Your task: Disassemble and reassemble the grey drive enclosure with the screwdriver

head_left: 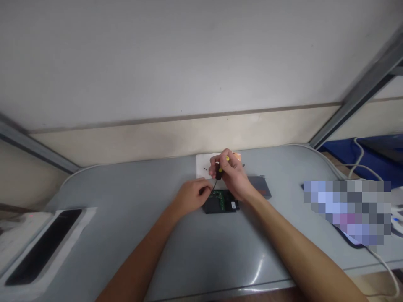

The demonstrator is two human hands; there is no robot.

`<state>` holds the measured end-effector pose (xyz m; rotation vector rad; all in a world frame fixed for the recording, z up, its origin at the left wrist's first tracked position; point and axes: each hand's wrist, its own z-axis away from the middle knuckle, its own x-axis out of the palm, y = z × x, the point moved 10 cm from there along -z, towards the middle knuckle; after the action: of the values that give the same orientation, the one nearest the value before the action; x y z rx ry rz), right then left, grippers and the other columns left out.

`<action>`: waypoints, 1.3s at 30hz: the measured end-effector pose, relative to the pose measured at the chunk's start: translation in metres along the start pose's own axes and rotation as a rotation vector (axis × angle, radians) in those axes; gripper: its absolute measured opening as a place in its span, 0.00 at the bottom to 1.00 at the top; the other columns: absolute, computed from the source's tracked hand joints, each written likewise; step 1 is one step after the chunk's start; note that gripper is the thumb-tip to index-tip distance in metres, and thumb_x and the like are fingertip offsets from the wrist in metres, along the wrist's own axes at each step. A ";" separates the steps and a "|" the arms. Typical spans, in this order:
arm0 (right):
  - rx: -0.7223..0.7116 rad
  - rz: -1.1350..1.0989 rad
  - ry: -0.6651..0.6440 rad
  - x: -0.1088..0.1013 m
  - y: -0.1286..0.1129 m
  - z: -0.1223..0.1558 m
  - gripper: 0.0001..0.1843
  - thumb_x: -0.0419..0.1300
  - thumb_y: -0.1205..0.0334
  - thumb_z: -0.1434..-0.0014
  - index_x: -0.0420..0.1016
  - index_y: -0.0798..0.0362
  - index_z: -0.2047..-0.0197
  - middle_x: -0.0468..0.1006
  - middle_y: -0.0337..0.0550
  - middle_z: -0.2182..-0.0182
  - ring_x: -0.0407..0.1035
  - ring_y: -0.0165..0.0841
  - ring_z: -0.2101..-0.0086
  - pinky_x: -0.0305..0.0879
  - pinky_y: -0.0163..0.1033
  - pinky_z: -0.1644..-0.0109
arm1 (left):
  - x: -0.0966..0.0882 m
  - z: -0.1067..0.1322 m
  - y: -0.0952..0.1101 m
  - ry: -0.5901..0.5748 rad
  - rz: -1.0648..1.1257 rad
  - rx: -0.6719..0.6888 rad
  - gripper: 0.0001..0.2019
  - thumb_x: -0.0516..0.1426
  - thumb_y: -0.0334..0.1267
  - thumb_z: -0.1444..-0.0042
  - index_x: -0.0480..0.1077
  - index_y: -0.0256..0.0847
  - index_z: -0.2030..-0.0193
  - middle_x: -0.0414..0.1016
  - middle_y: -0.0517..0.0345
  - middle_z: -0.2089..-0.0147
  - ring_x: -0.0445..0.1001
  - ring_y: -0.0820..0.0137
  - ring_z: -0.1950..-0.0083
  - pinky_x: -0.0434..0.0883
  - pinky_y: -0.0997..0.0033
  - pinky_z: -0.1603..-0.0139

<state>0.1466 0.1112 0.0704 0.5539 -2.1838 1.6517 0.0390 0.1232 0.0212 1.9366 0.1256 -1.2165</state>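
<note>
In my right hand (pixel 233 174) is a screwdriver (pixel 218 173) with a yellow and black handle. Its thin shaft slants down to the upper left part of an opened dark electronic device (pixel 217 206), where a green circuit board (pixel 223 199) shows. My left hand (pixel 192 195) rests at the device's left edge, fingers curled together close to the screwdriver's tip. What those fingers hold, if anything, is hidden. Behind the device, a white sheet (pixel 200 165) bears a few small dark specks, perhaps screws. A flat dark panel (pixel 260 184) lies beyond my right wrist.
The grey table (pixel 132 201) meets a wall at the back, with metal posts (pixel 355 92) at either side. A black slab (pixel 44 247) lies on white material at left. At right are a device with a blurred-out screen (pixel 349 241) and white cables (pixel 385 264).
</note>
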 end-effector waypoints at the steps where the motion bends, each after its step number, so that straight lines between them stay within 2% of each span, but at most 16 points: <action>1: -0.001 0.002 0.008 -0.001 -0.001 0.000 0.20 0.66 0.44 0.35 0.61 0.47 0.64 0.67 0.33 0.70 0.62 0.29 0.72 0.57 0.38 0.66 | 0.000 0.000 0.000 -0.001 0.002 -0.003 0.11 0.52 0.29 0.38 0.76 0.42 0.65 0.78 0.63 0.66 0.72 0.72 0.67 0.64 0.72 0.62; 3: -0.009 0.031 0.037 -0.005 -0.002 0.000 0.22 0.67 0.45 0.36 0.59 0.46 0.65 0.60 0.30 0.76 0.55 0.28 0.76 0.53 0.37 0.69 | 0.001 0.000 -0.001 -0.002 0.010 -0.005 0.11 0.52 0.29 0.38 0.76 0.43 0.65 0.78 0.62 0.65 0.73 0.72 0.66 0.64 0.72 0.61; 5: -0.015 0.083 0.059 -0.008 -0.002 -0.001 0.23 0.65 0.41 0.36 0.60 0.47 0.66 0.56 0.30 0.77 0.51 0.28 0.76 0.51 0.37 0.70 | 0.002 0.000 -0.001 -0.008 0.012 -0.006 0.11 0.52 0.30 0.38 0.76 0.43 0.65 0.78 0.62 0.65 0.73 0.72 0.65 0.65 0.72 0.60; 8: 0.016 0.076 0.055 -0.008 0.001 -0.003 0.22 0.59 0.35 0.34 0.70 0.47 0.61 0.61 0.34 0.74 0.56 0.30 0.74 0.56 0.39 0.68 | 0.002 -0.002 -0.001 -0.017 0.001 -0.009 0.11 0.53 0.31 0.38 0.76 0.42 0.66 0.77 0.62 0.66 0.72 0.71 0.65 0.64 0.72 0.61; 10: 0.065 0.024 0.029 -0.006 0.004 -0.004 0.21 0.56 0.37 0.33 0.74 0.47 0.56 0.66 0.37 0.71 0.61 0.31 0.71 0.61 0.40 0.65 | 0.002 -0.002 0.000 -0.013 -0.007 -0.001 0.11 0.52 0.31 0.38 0.75 0.42 0.67 0.75 0.62 0.66 0.71 0.72 0.66 0.64 0.71 0.61; 13: 0.086 0.039 -0.001 -0.003 0.003 -0.002 0.15 0.63 0.44 0.37 0.74 0.47 0.59 0.70 0.37 0.68 0.66 0.32 0.68 0.63 0.39 0.61 | 0.001 -0.003 0.001 -0.001 0.004 0.023 0.11 0.52 0.31 0.37 0.75 0.42 0.67 0.73 0.61 0.65 0.71 0.72 0.66 0.64 0.71 0.60; 15: 0.067 0.084 0.018 -0.005 -0.001 -0.001 0.16 0.68 0.47 0.39 0.69 0.47 0.62 0.71 0.35 0.69 0.67 0.31 0.68 0.62 0.38 0.61 | 0.000 -0.003 0.001 0.005 0.014 0.028 0.11 0.52 0.31 0.37 0.75 0.42 0.66 0.73 0.61 0.64 0.71 0.72 0.65 0.65 0.72 0.60; 17: 0.032 0.196 0.099 -0.013 -0.004 -0.001 0.19 0.68 0.47 0.39 0.63 0.47 0.65 0.69 0.32 0.74 0.65 0.29 0.72 0.61 0.37 0.64 | 0.000 -0.002 0.001 0.003 0.016 0.027 0.11 0.52 0.30 0.37 0.76 0.42 0.65 0.74 0.61 0.64 0.71 0.73 0.66 0.65 0.72 0.61; 20: -0.041 0.453 0.254 -0.028 -0.013 0.000 0.22 0.60 0.40 0.33 0.60 0.47 0.67 0.64 0.30 0.79 0.60 0.29 0.76 0.59 0.37 0.68 | 0.001 -0.002 0.001 -0.007 0.022 0.031 0.12 0.52 0.30 0.37 0.77 0.42 0.64 0.75 0.60 0.63 0.72 0.72 0.65 0.65 0.72 0.61; 23: -0.079 0.685 0.251 -0.031 -0.017 -0.001 0.21 0.52 0.38 0.30 0.63 0.47 0.64 0.67 0.33 0.76 0.64 0.30 0.73 0.61 0.38 0.65 | 0.000 -0.002 0.002 -0.006 0.025 0.037 0.12 0.52 0.30 0.37 0.77 0.42 0.63 0.76 0.60 0.62 0.73 0.72 0.64 0.66 0.72 0.60; 25: -0.067 0.870 0.248 -0.036 -0.018 -0.002 0.19 0.53 0.40 0.30 0.64 0.47 0.63 0.69 0.34 0.75 0.65 0.31 0.72 0.61 0.38 0.63 | 0.000 -0.002 0.002 -0.007 0.022 0.035 0.12 0.52 0.30 0.36 0.77 0.42 0.63 0.77 0.60 0.62 0.73 0.72 0.64 0.66 0.72 0.60; 27: -0.043 0.999 0.298 -0.048 -0.021 -0.001 0.19 0.54 0.41 0.30 0.64 0.47 0.64 0.69 0.34 0.76 0.64 0.32 0.73 0.59 0.39 0.64 | 0.000 -0.001 0.001 -0.011 0.015 0.034 0.12 0.52 0.30 0.36 0.78 0.43 0.63 0.77 0.60 0.62 0.73 0.72 0.64 0.66 0.72 0.61; 34: -0.143 0.916 0.590 -0.095 -0.044 0.003 0.22 0.50 0.38 0.30 0.65 0.47 0.64 0.73 0.37 0.74 0.68 0.33 0.72 0.61 0.39 0.64 | 0.003 -0.001 -0.001 -0.025 -0.006 0.023 0.13 0.52 0.29 0.37 0.78 0.43 0.62 0.79 0.60 0.60 0.74 0.71 0.63 0.66 0.71 0.60; 36: -0.137 0.927 0.613 -0.101 -0.044 0.004 0.22 0.50 0.38 0.30 0.66 0.48 0.64 0.74 0.37 0.73 0.69 0.34 0.71 0.62 0.39 0.63 | 0.003 -0.001 -0.001 -0.036 0.000 0.010 0.13 0.52 0.29 0.38 0.78 0.43 0.62 0.79 0.60 0.60 0.75 0.71 0.62 0.67 0.70 0.58; 39: -0.086 0.949 0.551 -0.098 -0.034 0.001 0.22 0.49 0.38 0.30 0.68 0.48 0.62 0.75 0.38 0.73 0.70 0.35 0.70 0.62 0.40 0.62 | 0.002 -0.002 -0.001 -0.054 0.018 -0.009 0.13 0.52 0.29 0.38 0.78 0.43 0.61 0.79 0.60 0.59 0.75 0.71 0.62 0.67 0.70 0.58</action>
<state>0.2487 0.1117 0.0500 -1.0093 -2.1437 1.7622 0.0410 0.1244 0.0192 1.8915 0.0856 -1.2531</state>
